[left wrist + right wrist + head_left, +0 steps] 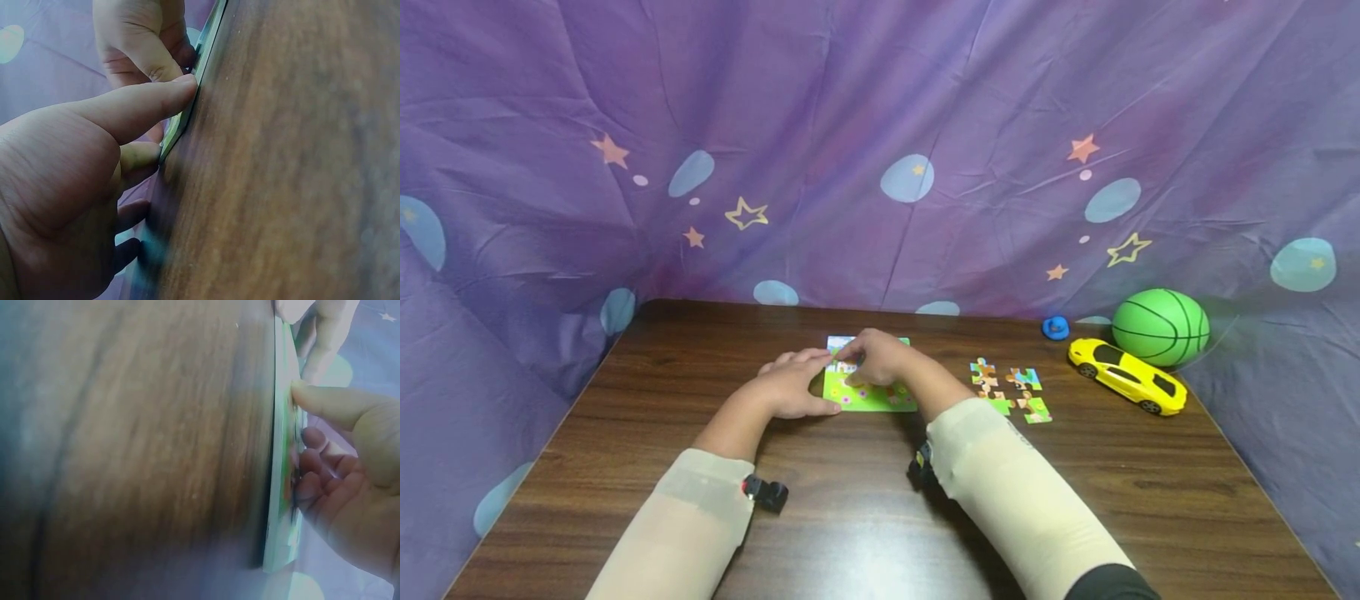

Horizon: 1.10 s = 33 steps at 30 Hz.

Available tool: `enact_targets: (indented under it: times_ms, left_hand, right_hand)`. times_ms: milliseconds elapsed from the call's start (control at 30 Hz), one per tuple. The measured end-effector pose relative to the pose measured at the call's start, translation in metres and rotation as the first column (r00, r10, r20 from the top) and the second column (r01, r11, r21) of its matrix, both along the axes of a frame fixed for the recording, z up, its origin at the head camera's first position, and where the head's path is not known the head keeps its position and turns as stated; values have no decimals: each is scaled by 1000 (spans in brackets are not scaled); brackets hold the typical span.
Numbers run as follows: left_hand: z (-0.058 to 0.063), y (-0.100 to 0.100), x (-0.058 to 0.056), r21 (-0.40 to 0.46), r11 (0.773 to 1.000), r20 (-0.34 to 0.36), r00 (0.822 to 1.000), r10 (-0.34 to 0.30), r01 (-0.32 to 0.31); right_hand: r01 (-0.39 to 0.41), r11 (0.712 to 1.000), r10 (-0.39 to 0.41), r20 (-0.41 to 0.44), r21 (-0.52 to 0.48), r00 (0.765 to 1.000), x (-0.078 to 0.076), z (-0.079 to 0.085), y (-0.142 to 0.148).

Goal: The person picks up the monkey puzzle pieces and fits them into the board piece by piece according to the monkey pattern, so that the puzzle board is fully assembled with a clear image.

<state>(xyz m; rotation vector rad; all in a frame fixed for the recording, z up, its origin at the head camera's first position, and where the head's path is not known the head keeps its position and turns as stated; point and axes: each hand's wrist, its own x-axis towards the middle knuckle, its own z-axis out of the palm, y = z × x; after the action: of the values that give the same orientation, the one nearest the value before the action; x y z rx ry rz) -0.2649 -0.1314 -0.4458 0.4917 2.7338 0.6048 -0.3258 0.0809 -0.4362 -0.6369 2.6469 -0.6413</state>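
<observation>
Two bare hands meet over one puzzle board [880,402], which lies flat on the single wooden table [850,467]. The left hand [792,387] is spread along the board's left side, its thumb touching the near corner and its index finger touching the edge farther off; those fingers brace the board rather than curl round it. The right hand [886,360] bends down over the board, thumb and fingertips touching its top face (whether they pinch a piece between them, I cannot tell, since the hand covers that spot).

To the right of the right hand, just past its wrist, four loose jigsaw pieces [1037,409] lie close together in two rows of two. Well to the right of that hand, beyond the pieces, sits one yellow toy car [1126,377], with one green ball [1161,327] just behind it. One small blue object [1056,328] lies to the left of the ball, farther from the hands than the pieces. Behind everything, beyond both hands, hangs a purple cloth [820,167] printed with stars and ovals.
</observation>
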Motion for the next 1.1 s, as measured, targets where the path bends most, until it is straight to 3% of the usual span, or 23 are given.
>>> enact_targets:
  times_ms: [267,467,700,1100]
  left_hand:
    - [-1,1,1,-16,1000,1,1000,2,-2]
    - [0,2,1,-24,1000,7,1000,9,-9]
    - [0,1,0,-27,999,8,1000,21,-20]
    - [1,2,2,-32,999,5,1000,21,-21]
  right_hand:
    - [-2,1000,1,-36,-31,999,1,-4,5]
    - [23,998,-26,-63,-56,998,6,6,19]
    - [26,997,-36,-141,-74,989,13,23,55]
    - [110,988,-129,-182,-110,975,24,29,124]
